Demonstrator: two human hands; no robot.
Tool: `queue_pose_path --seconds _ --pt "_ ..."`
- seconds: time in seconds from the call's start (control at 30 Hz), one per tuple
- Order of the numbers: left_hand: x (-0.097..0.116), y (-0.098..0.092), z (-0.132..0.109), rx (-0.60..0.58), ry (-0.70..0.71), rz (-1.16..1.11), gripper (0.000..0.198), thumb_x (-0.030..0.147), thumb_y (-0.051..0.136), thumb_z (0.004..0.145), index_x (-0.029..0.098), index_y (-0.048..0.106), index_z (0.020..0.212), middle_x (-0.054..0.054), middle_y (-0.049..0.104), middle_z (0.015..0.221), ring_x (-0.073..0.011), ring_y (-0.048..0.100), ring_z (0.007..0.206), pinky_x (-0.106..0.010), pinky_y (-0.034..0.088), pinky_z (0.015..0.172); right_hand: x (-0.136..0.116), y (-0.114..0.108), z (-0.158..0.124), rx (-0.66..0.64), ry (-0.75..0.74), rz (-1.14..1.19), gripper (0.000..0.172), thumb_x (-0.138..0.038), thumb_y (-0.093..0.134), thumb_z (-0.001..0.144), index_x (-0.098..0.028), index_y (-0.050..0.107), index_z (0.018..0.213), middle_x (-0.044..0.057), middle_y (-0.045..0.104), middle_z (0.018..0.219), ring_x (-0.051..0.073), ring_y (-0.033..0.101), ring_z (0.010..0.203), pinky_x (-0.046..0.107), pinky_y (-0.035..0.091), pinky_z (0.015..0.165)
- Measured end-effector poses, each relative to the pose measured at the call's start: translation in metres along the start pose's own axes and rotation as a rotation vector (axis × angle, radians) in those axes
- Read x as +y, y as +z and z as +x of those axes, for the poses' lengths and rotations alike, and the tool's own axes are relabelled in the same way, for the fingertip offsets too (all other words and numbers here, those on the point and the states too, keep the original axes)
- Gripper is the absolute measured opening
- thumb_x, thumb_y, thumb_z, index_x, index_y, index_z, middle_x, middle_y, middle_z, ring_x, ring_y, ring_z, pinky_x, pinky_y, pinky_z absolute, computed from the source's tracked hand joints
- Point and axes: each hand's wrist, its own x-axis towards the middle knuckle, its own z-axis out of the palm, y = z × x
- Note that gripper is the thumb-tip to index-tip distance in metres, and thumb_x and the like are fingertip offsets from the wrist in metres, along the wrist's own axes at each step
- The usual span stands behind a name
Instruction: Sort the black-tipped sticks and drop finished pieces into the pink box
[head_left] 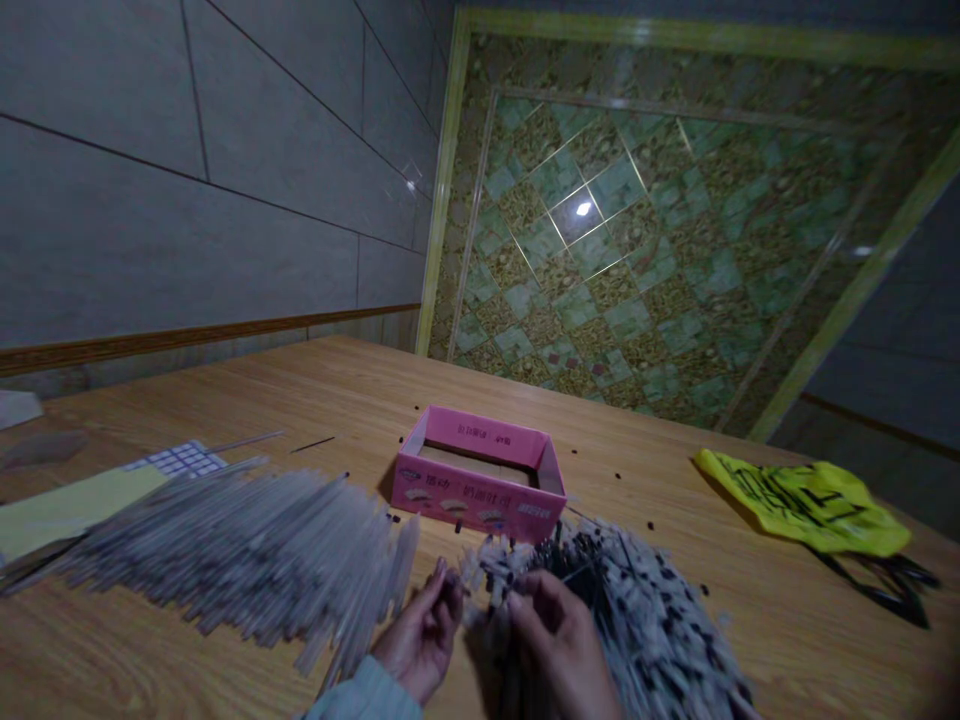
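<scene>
My left hand (424,635) is closed, thumb against curled fingers, just left of some crumpled clear strips with dark bits (491,565). What it pinches, if anything, is too small and blurred to tell. On the other side of those strips my right hand (559,635) is also closed in a pinch, and what lies between its fingertips I cannot make out. Beside the left hand spreads a pile of thin, translucent plastic tubes (255,550). To the right of my right hand lies a heap of similar pale strips with black ends (652,600).
Beyond the hands stands an open pink cardboard box (472,490). A yellow plastic bag (810,500) with black print lies at the right. Pale yellow paper (82,505) and a checked piece (180,458) are at the left. Small black bits dot the wooden table (300,375).
</scene>
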Motion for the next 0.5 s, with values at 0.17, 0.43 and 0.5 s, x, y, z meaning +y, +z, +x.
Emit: queue_pose_path --seconds 0.17,0.43,0.5 --pt "0.003 -0.004 0.003 -0.033 -0.036 -0.082 0.032 0.015 0.041 0.087 0.006 0.065 0.068 -0.011 0.066 0.065 -0.0124 0.066 0.056 -0.014 0.052 0.042 0.016 -0.007 -0.003 -0.039 0.039 -0.898 0.017 -0.018 0.059 0.066 -0.021 0.067 0.080 0.005 0.069 0.083 0.024 0.062 0.083 0.028 0.040 0.068" --pt "0.002 -0.005 0.000 -0.044 -0.004 -0.113 0.038 0.011 0.037 0.088 0.008 0.068 0.067 -0.012 0.068 0.064 -0.0129 0.067 0.058 -0.016 0.055 0.047 0.019 0.008 -0.001 -0.149 0.096 -1.136 0.023 -0.016 0.059 0.059 -0.024 0.068 0.079 0.005 0.071 0.085 0.026 0.065 0.082 0.027 0.038 0.062" --pt "0.002 -0.005 -0.001 -0.044 -0.010 -0.098 0.038 0.012 0.038 0.088 0.008 0.068 0.066 -0.013 0.068 0.064 -0.0130 0.067 0.057 -0.016 0.055 0.046 0.025 0.010 0.000 -0.136 0.094 -1.178 0.021 -0.015 0.058 0.060 -0.023 0.068 0.076 0.005 0.070 0.083 0.026 0.065 0.080 0.028 0.038 0.061"
